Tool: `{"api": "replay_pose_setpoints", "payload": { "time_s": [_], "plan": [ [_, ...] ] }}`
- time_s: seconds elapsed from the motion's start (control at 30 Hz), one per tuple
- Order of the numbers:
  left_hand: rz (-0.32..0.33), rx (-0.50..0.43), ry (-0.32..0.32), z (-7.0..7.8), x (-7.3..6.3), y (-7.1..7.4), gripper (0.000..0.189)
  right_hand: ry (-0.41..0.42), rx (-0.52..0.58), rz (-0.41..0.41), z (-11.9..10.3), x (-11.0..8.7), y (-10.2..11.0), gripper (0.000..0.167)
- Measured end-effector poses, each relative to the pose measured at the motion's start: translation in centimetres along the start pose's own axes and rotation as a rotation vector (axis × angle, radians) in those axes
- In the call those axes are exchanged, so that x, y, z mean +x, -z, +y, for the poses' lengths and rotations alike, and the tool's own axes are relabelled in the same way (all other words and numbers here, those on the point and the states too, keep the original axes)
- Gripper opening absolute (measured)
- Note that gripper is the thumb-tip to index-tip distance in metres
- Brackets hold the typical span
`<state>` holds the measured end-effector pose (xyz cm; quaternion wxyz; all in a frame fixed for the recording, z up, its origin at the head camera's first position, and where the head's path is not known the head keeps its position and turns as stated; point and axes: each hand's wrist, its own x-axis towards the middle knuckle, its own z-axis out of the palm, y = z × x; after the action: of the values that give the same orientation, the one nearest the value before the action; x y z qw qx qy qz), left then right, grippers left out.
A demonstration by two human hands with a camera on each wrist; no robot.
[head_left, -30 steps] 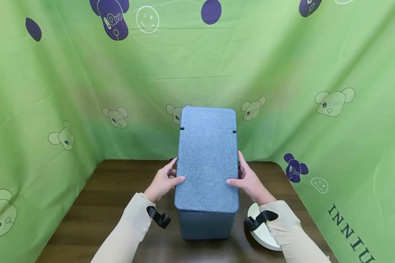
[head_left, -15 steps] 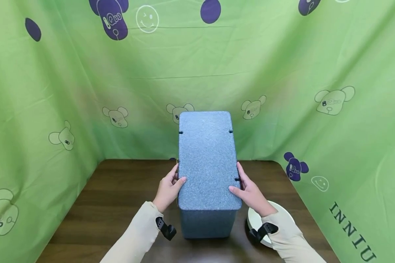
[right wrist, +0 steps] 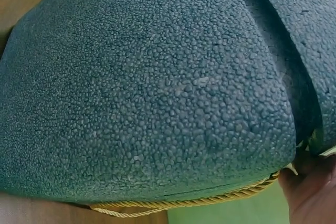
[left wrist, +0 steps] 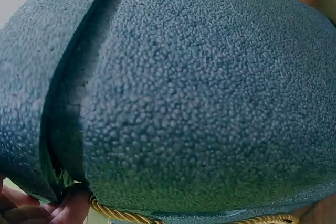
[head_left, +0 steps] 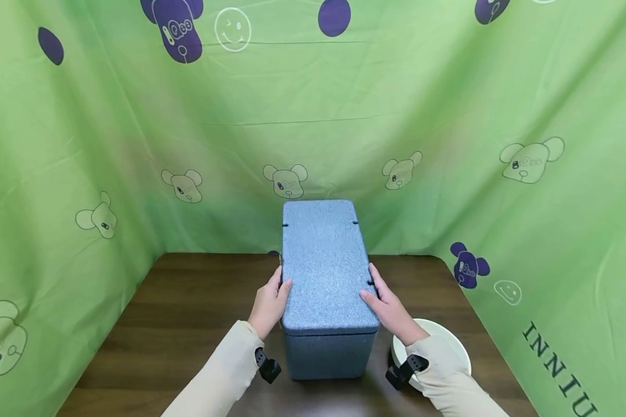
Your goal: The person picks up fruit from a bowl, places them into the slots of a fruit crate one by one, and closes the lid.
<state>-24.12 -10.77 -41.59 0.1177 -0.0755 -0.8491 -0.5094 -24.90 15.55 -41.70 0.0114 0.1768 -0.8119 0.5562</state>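
Note:
A blue-grey foam cooler box stands on the table with its lid on top. My left hand grips the lid's left edge, thumb on the upper face and fingers at the side. On the opposite edge my right hand holds the lid the same way, its thumb also on top. Both wrist views show a dark gap between the lid and the pebbly box wall. Fingers reach into that gap in the left wrist view. A twisted gold rope hangs along the box.
A round white dish sits right of the box, partly under my right forearm. The brown wooden table extends to both sides. Behind it and around hangs a green printed cloth. A black camera is strapped to each wrist.
The lid has come down onto the box, its far end dropping most, and both hands moved with it. More of the white dish shows as my right forearm shifted.

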Motion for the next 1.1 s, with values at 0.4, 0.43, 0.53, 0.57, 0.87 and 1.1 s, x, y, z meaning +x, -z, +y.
{"api": "replay_pose_setpoints", "payload": {
  "time_s": [0.4,0.43,0.53,0.57,0.87,1.1],
  "plan": [
    [-0.083,0.337,0.042,0.5,0.3,0.4,0.046,-0.140,-0.064,-0.081,-0.5,0.3,0.5,0.063],
    [-0.098,0.373,0.046,0.7,0.5,0.4,0.046,-0.161,-0.084,-0.095,-0.6,0.4,0.6,0.064],
    [-0.126,0.477,0.035,1.0,0.9,0.7,0.045,-0.188,-0.195,-0.147,-1.3,0.9,1.0,0.070],
    [-0.123,0.522,0.013,1.1,1.0,0.8,0.044,-0.182,-0.243,-0.168,-1.5,1.1,1.1,0.071],
    [-0.153,0.691,-0.292,2.5,1.2,-0.1,0.048,0.064,-0.580,-0.261,-2.7,1.2,1.0,0.066],
    [-0.303,0.668,-0.279,3.0,0.5,-1.5,0.056,0.195,-0.776,-0.248,-2.9,1.0,-0.2,0.061]
  ]
}}
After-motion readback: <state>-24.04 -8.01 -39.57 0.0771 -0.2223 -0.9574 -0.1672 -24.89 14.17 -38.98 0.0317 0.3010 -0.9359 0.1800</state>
